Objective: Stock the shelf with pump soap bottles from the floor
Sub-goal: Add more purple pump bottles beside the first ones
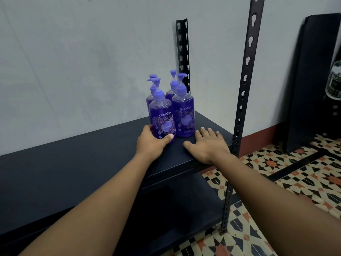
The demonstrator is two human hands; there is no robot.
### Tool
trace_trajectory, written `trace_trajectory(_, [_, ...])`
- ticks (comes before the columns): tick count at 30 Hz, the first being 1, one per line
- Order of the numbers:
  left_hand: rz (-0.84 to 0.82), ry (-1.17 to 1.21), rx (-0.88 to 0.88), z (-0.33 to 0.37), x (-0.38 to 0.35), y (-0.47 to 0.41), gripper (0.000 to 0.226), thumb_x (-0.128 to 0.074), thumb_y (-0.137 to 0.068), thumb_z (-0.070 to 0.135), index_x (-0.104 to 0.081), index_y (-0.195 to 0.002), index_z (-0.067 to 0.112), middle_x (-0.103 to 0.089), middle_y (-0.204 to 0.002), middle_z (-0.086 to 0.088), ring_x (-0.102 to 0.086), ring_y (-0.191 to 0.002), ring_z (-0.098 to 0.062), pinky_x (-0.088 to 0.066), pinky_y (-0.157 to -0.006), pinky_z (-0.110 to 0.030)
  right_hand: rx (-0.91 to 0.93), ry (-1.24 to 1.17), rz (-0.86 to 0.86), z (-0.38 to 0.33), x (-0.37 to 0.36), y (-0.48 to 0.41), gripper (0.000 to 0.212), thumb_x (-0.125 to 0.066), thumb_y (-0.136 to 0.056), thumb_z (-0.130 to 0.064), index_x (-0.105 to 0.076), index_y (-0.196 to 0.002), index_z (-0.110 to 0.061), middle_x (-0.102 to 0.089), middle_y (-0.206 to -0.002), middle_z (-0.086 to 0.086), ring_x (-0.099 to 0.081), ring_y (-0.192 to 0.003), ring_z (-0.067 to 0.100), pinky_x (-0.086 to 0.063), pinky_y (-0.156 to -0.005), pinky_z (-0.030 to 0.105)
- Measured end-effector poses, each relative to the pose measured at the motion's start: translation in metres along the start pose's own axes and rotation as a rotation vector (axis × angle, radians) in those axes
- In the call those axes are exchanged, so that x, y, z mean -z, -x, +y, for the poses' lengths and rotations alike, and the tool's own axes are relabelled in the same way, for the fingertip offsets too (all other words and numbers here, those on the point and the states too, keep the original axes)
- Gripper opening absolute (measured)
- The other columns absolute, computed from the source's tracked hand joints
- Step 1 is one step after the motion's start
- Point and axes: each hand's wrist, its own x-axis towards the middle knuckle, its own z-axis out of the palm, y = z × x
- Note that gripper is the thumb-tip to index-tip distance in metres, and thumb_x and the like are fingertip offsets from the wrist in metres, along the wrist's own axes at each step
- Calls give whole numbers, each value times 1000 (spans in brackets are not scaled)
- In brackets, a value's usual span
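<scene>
On dark shelf (92,163), my left hand (150,143) grips front-left purple soap bottle (162,119); my right hand (206,145) lies flat, fingers relaxed, beside front-right bottle (184,115).

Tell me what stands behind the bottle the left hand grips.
A second pump bottle stands behind it: pump head, neck and shoulder show. The gripped bottle covers its body and label.

The left hand's (150,143) fingers hide behind the front left bottle (162,121); rear bottles (173,87) (pumps aside) are mostly covered; a clear bottle (335,80) is cropped at the right edge.
</scene>
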Motion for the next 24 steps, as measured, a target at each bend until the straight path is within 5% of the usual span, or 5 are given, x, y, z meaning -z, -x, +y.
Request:
trace_trajectory(11, [-23, -23, 8, 0, 0, -10, 77, -88, -77, 38, -49, -139, 14, -63, -121, 6, -61, -105, -11, -47, -99, -27, -125, -175, 150, -8, 2, -12, 65, -25, -102, -63, -30, -155, -27, -39, -157, 11, -33, -146, 33, -21, -119, 51])
trace_trajectory(24, [-21, -76, 35, 5, 3, -8, 78, -88, -76, 41, -51, -138, 13, -65, -133, -1, -63, -117, -18, -45, -95, -26, -139, -155, 189, -9, -1, -15, 70, -28, -100, -68, -34, -152, -21, -42, -154, 12, -35, -144, 34, -25, -116, 52])
